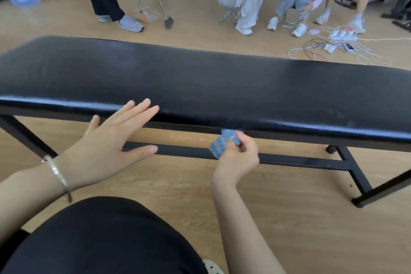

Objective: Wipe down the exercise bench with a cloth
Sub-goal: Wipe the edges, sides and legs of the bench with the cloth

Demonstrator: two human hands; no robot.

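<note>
A long exercise bench [200, 78] with a black padded top and a black metal frame stretches across the view. My left hand [111, 144] is spread flat, fingers straight, with the fingertips on the bench's near edge. My right hand [238, 155] grips a small blue patterned cloth [223, 142] just below the near edge of the padding, against the underside rim. Part of the cloth is hidden in my fingers.
The bench's lower crossbar [289, 160] and angled legs [355, 173] stand on a wooden floor. Behind the bench are several people, standing and seated, a broom [168, 21], and a tangle of cables with a power strip [338, 44]. My knee in black fabric [100, 240] fills the lower left.
</note>
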